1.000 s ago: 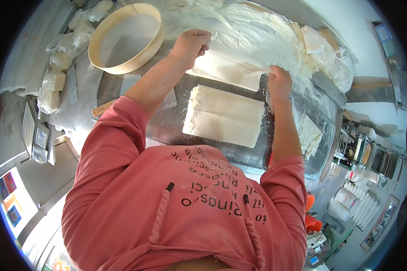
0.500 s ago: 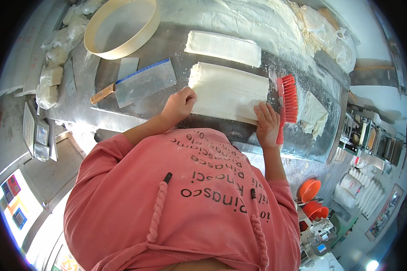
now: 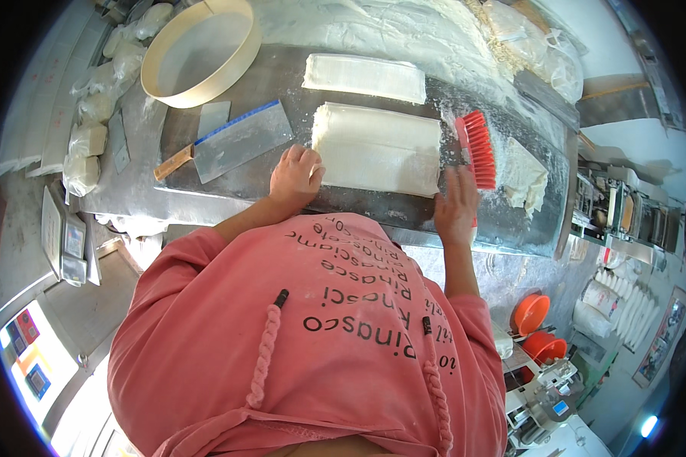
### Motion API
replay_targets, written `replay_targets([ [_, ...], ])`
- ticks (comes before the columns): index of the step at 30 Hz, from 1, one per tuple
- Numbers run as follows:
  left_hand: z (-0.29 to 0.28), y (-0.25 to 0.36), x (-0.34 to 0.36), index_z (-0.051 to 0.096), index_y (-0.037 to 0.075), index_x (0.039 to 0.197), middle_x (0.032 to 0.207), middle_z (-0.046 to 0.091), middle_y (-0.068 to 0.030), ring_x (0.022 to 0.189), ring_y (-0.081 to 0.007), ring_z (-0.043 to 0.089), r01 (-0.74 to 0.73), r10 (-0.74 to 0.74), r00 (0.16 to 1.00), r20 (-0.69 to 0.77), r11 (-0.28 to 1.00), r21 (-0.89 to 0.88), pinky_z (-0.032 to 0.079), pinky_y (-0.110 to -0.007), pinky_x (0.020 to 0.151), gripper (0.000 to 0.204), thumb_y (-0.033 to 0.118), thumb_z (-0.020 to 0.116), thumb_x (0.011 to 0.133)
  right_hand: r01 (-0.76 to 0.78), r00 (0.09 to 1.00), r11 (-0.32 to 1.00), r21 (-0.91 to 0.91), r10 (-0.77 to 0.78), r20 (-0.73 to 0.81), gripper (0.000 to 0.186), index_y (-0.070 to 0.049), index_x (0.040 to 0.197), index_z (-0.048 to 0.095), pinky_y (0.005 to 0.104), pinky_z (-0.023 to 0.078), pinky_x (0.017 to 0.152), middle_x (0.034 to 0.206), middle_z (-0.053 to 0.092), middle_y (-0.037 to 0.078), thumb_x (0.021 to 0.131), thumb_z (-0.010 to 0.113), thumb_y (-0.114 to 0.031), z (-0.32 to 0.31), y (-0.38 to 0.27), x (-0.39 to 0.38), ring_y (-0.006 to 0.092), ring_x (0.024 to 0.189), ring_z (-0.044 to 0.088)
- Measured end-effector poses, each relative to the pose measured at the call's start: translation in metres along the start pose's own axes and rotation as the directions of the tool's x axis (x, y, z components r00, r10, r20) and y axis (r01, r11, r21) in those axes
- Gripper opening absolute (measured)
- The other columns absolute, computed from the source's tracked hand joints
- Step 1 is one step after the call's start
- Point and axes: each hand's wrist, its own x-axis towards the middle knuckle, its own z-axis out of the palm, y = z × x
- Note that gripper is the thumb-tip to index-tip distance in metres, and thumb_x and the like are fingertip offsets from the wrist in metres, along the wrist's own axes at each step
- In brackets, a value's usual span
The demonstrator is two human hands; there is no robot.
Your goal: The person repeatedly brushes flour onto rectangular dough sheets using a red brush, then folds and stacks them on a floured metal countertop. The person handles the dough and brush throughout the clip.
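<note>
A folded slab of pale, floury dough (image 3: 377, 148) lies on a dark board (image 3: 244, 171) in front of me. My left hand (image 3: 296, 179) is at its near left corner, fingers bent and a little apart, holding nothing that shows. Just off the near right corner is my right hand (image 3: 457, 202), its fingers stretched out. The red-bristled brush (image 3: 477, 151) lies right beside it, and that hand covers part of the brush's handle; whether they touch I cannot tell. Beyond the slab sits a narrower strip of dough (image 3: 364, 78).
Left of the dough lies a cleaver (image 3: 244, 141) with a wooden handle. A round sieve (image 3: 232, 76) stands at the back left. Loose flour (image 3: 373, 27) covers the far worktop. A crumpled dough piece (image 3: 524, 175) is on the right; orange bowls (image 3: 531, 312) stand lower right.
My right hand has left the slab's near right corner and shifted right, over the brush handle. My left hand has loosened from a closed fist at the left corner.
</note>
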Motion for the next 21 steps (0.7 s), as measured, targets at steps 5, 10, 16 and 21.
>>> replay_targets([
  [5,-0.005,0.013,0.01,0.047,0.009,0.132,0.144,0.037,-0.0111,0.132,-0.0291,0.036,-0.321,0.314,0.947,0.069,0.929,0.182,0.033,-0.046,0.105,0.057,0.02,0.065,0.08,-0.529,0.826,0.792,-0.305,0.563,0.028,0.031,-0.003,0.109,0.054,0.0488,0.042,0.085,0.109,0.056,0.019,0.084,0.062,-0.02,0.001,0.032,-0.027,0.0331,0.102,0.054],
  [10,0.008,-0.005,0.01,0.034,0.005,0.142,0.151,0.027,-0.0113,0.141,-0.0271,0.021,-0.296,0.247,0.946,0.208,0.922,0.249,0.022,-0.046,0.113,0.069,0.029,0.061,0.083,-0.429,0.898,0.904,0.0,0.426,0.108,0.02,-0.003,0.098,0.056,0.0408,0.047,0.063,0.082,0.059,0.012,0.089,0.059,-0.021,-0.01,0.037,-0.02,0.0298,0.073,0.058],
  [16,0.014,-0.006,0.013,0.033,0.003,0.142,0.152,0.025,-0.0126,0.142,-0.0272,0.021,-0.231,0.053,0.917,0.395,0.878,0.419,0.018,-0.046,0.114,0.069,0.034,0.058,0.085,-0.839,0.53,0.16,0.52,0.031,0.847,0.022,-0.005,0.099,0.063,0.0227,0.042,0.047,0.065,0.052,-0.002,0.092,0.059,-0.025,-0.056,-0.069,0.015,0.0064,0.053,0.049],
  [21,0.008,-0.004,0.01,0.033,0.003,0.142,0.152,0.024,-0.0121,0.142,-0.0267,0.02,-0.258,0.196,0.95,0.242,0.932,0.256,0.018,-0.046,0.114,0.07,0.033,0.058,0.084,-0.908,0.419,0.083,0.412,0.233,0.877,0.026,-0.004,0.093,0.062,0.0223,0.036,0.041,0.06,0.05,-0.001,0.092,0.059,-0.031,-0.041,-0.026,-0.001,0.0066,0.047,0.045],
])
